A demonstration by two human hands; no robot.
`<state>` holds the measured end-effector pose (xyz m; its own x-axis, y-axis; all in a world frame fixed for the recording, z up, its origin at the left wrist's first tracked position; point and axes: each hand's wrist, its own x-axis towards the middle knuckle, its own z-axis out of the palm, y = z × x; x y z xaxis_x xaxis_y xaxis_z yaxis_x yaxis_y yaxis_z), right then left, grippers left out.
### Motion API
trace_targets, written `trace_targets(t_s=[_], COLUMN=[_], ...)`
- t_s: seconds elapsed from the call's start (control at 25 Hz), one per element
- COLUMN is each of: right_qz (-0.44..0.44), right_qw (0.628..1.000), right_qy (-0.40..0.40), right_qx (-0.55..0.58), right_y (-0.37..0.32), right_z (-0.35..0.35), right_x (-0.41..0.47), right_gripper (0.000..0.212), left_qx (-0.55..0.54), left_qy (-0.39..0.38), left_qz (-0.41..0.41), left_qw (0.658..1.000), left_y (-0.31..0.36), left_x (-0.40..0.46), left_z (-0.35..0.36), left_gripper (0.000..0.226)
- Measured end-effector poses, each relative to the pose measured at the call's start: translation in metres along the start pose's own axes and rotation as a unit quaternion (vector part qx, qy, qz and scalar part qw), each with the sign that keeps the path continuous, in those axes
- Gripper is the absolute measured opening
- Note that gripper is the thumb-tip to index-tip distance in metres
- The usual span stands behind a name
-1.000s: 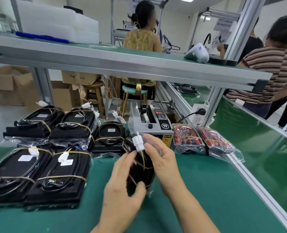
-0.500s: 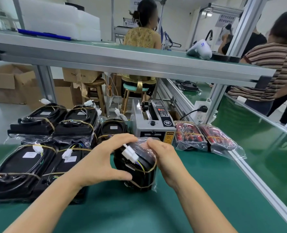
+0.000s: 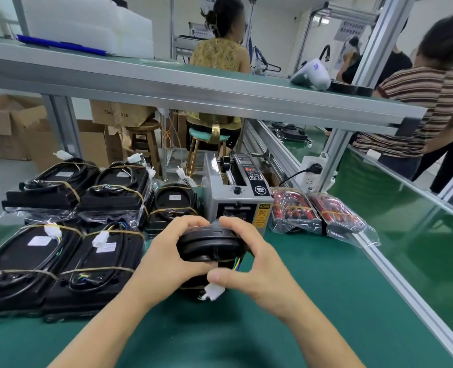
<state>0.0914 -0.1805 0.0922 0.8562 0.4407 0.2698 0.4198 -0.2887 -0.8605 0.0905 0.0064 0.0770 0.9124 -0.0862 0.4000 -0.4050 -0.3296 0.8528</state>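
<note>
left of the left hand [image 3: 167, 258], banded black packs [image 3: 60, 261] are laid in rows. the round unit [image 3: 209, 244] is gripped by both hands, rim turned up, likely so its wires can be tucked. the right hand [image 3: 265, 269] is curled round it, thumb set by the plug [image 3: 213, 292]. just beyond, forward reach is blocked by a dispenser [image 3: 236, 200]. red packs [image 3: 318, 212] are laid right of it.
</note>
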Motion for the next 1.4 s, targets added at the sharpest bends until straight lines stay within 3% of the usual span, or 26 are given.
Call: trace_targets(t_s=[0.08, 0.16, 0.28, 0.4, 0.56, 0.64, 0.72, 0.76, 0.84, 0.88, 0.92, 1.08, 1.4], right_qz=[-0.05, -0.089, -0.087, -0.054, 0.001, 0.037, 0.047, 0.053, 0.12, 0.166, 0.2, 0.262, 0.332], right_qw=[0.996, 0.986, 0.981, 0.995, 1.0, 0.998, 0.997, 0.996, 0.974, 0.951, 0.932, 0.893, 0.829], right_qy=[0.021, 0.09, 0.156, 0.086, -0.018, -0.044, -0.057, -0.024, 0.15, 0.234, 0.283, 0.351, 0.416], right_qx=[-0.069, -0.11, -0.075, -0.004, -0.011, -0.011, 0.032, 0.069, 0.123, 0.121, 0.105, 0.103, 0.171], right_y=[0.013, 0.023, 0.029, 0.031, 0.029, 0.026, 0.025, 0.027, 0.035, 0.04, 0.046, 0.052, 0.053], right_z=[0.006, 0.017, 0.034, 0.028, 0.016, 0.018, 0.014, 0.01, 0.001, -0.003, -0.004, 0.004, 0.012], right_x=[-0.002, -0.002, -0.002, -0.004, -0.006, -0.008, -0.007, -0.002, 0.017, 0.028, 0.037, 0.064, 0.095], right_gripper=[0.086, 0.087, 0.084, 0.096, 0.114, 0.113, 0.094, 0.074, 0.026, 0.014, 0.016, 0.016, 0.019], left_qx=[-0.069, -0.149, -0.033, 0.045, 0.141, 0.201, 0.228, 0.229, 0.223, 0.221, 0.222, 0.244, 0.236], left_qy=[-0.051, -0.117, -0.064, 0.03, 0.104, 0.117, 0.127, 0.124, 0.111, 0.108, 0.105, 0.108, 0.109], left_qz=[-0.023, -0.026, 0.048, 0.094, 0.129, 0.151, 0.16, 0.154, 0.129, 0.117, 0.11, 0.109, 0.124], left_qw=[0.996, 0.982, 0.996, 0.994, 0.976, 0.961, 0.952, 0.953, 0.96, 0.962, 0.963, 0.958, 0.958], left_y=[-0.004, -0.001, 0.005, 0.005, 0.003, 0.0, -0.002, -0.002, -0.001, 0.0, 0.0, 0.0, -0.006], left_x=[-0.001, -0.005, -0.012, -0.023, -0.036, -0.04, -0.04, -0.039, -0.037, -0.036, -0.036, -0.036, -0.037], left_z=[-0.004, -0.009, -0.001, 0.008, 0.009, 0.011, 0.012, 0.011, 0.008, 0.007, 0.008, 0.012, 0.013], left_gripper=[0.057, 0.062, 0.068, 0.066, 0.055, 0.056, 0.049, 0.048, 0.059, 0.063, 0.066, 0.07, 0.068])
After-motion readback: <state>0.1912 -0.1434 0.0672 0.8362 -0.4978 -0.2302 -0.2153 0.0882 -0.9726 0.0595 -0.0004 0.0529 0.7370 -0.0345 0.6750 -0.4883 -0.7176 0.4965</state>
